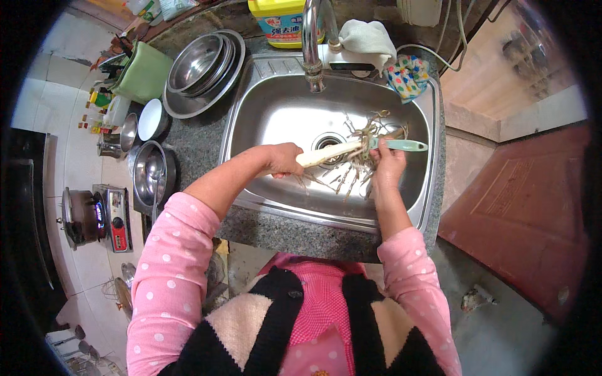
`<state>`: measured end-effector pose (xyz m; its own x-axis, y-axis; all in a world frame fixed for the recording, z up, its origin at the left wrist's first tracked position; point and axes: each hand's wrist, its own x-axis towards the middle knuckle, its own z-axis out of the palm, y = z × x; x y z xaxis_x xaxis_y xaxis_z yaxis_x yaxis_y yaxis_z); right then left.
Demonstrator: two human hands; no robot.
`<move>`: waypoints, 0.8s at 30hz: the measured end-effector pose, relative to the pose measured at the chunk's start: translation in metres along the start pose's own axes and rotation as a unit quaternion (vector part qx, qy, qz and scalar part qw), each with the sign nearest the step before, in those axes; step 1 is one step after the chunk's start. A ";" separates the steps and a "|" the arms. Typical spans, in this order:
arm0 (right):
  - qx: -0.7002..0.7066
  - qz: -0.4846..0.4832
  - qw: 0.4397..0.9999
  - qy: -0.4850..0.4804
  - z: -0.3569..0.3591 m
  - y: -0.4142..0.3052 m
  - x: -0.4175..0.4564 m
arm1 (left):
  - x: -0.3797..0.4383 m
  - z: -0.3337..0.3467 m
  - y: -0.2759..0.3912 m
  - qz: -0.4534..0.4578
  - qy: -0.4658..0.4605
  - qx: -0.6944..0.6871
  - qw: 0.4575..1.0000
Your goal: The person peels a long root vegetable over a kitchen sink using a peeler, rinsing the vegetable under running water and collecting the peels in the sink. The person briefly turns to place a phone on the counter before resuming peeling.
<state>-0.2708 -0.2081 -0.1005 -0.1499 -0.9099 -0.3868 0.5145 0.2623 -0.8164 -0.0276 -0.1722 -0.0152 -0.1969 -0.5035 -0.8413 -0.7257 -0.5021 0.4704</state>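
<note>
My left hand [284, 160] grips a long pale root vegetable or stalk [324, 155] over a stainless steel sink [296, 202]. Brown, stringy roots [362, 169] spread from the stalk's right end, some hanging over the basin near the drain [329, 141]. My right hand [389, 162] is closed around a light green plastic handle [411, 145] at the rooty end. The tool's working end is hidden among the roots, so its kind cannot be told.
A chrome faucet [312, 51] reaches over the sink's back edge. Nested metal bowls [202, 66] stand at left, a yellow detergent jug [282, 28] behind. A patterned cloth [407, 75] drapes the back right rim. Further left, a pot [82, 218] sits at a lit burner.
</note>
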 end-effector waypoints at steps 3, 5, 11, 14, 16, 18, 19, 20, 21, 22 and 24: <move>0.042 -0.028 0.999 -0.019 0.009 -0.014 -0.022 | 0.004 -0.001 -0.001 0.012 -0.023 -0.040 0.999; 0.048 0.018 0.996 -0.071 0.025 -0.018 -0.054 | 0.003 -0.002 -0.001 0.000 -0.069 -0.074 0.995; -0.013 0.054 0.989 -0.138 0.043 0.011 -0.083 | -0.001 0.007 -0.004 -0.003 -0.099 -0.077 0.992; -0.036 0.017 0.999 -0.037 0.004 0.010 -0.023 | -0.010 0.009 -0.007 -0.019 -0.091 -0.086 0.992; -0.039 -0.022 0.999 -0.017 -0.001 -0.009 -0.020 | -0.012 0.010 -0.010 0.000 -0.104 -0.104 0.989; -0.032 -0.032 0.998 -0.031 0.010 -0.028 -0.038 | -0.011 0.009 -0.014 -0.009 -0.139 -0.159 0.977; -0.027 -0.027 0.998 -0.047 0.019 -0.030 -0.057 | -0.010 0.007 -0.014 -0.012 -0.157 -0.185 0.970; -0.016 -0.023 0.994 -0.110 0.026 -0.025 -0.071 | -0.008 0.008 -0.019 -0.011 -0.177 -0.201 0.963; 0.029 0.009 0.987 -0.160 0.032 -0.014 -0.087 | -0.009 0.009 -0.019 -0.019 -0.201 -0.229 0.952; -0.017 0.028 0.981 -0.189 0.035 -0.004 -0.101 | -0.010 0.010 -0.019 -0.027 -0.227 -0.255 0.940; 0.000 0.039 0.977 -0.209 0.041 0.005 -0.118 | -0.017 0.014 -0.014 -0.073 -0.250 -0.292 0.920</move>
<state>-0.2155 -0.1126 -0.0414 0.2484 -0.9387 -0.2392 0.5111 0.3368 -0.7908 -0.0236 -0.1468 -0.0113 -0.5096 -0.0882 -0.8559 -0.3192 -0.9044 0.2832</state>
